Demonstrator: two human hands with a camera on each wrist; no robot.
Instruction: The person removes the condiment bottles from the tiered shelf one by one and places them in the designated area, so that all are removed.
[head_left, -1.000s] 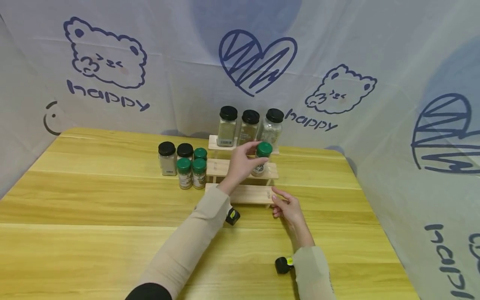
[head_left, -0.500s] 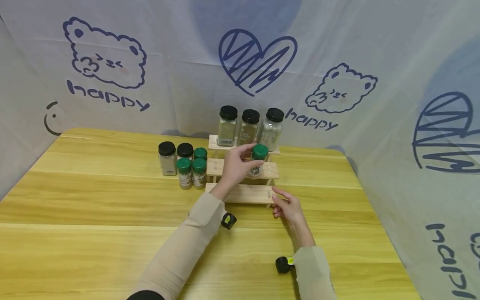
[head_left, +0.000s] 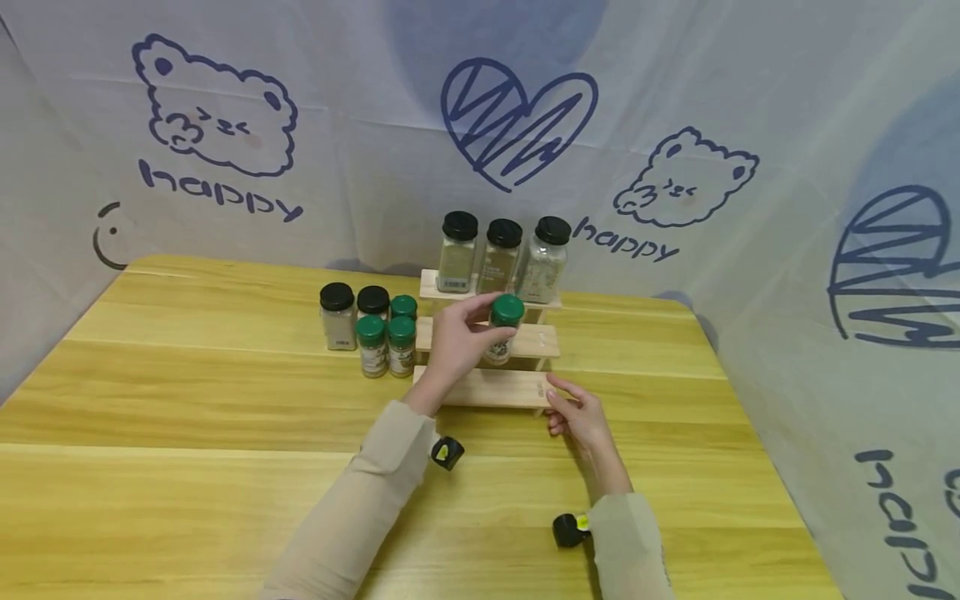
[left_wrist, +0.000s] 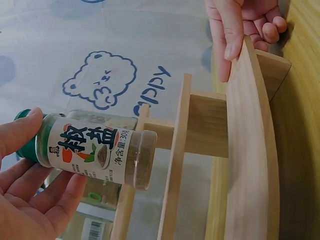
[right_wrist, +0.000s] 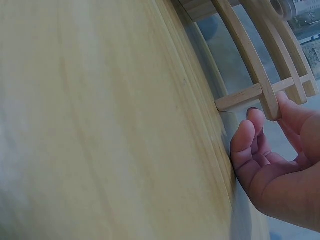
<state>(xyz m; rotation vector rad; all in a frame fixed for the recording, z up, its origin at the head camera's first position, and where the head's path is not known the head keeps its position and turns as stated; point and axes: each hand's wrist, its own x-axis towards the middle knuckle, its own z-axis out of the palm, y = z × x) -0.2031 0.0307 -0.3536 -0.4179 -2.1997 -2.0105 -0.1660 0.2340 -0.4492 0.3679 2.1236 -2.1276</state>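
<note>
Head view shows a wooden rack (head_left: 491, 389) with three steps standing near the back edge of the worktop (head_left: 225, 475). The left hand (head_left: 456, 340) reaches across the rack, its thumb and fingers clamped round a green-capped jar (left_wrist: 95, 150). The jar is upright or nearly so, near the middle step; in the left wrist view a gap shows between its base and that step. A pale label with dark printed characters, a red patch and a green leaf faces that camera.

The right hand (head_left: 583, 419) grips the right end of the lowest step between thumb and fingers, with other fingers curled below the board.

Three black-capped jars (head_left: 498, 260) stand in a row on the top step, close to the back edge of the worktop. Off the rack's left end, five more jars (head_left: 372, 350) stand grouped on the worktop: two with black caps and three with green, the nearest green pair toward the front edge. Behind the worktop's back edge hangs a pale cloth (head_left: 360, 108) printed with bears, hearts and the word "happy".
</note>
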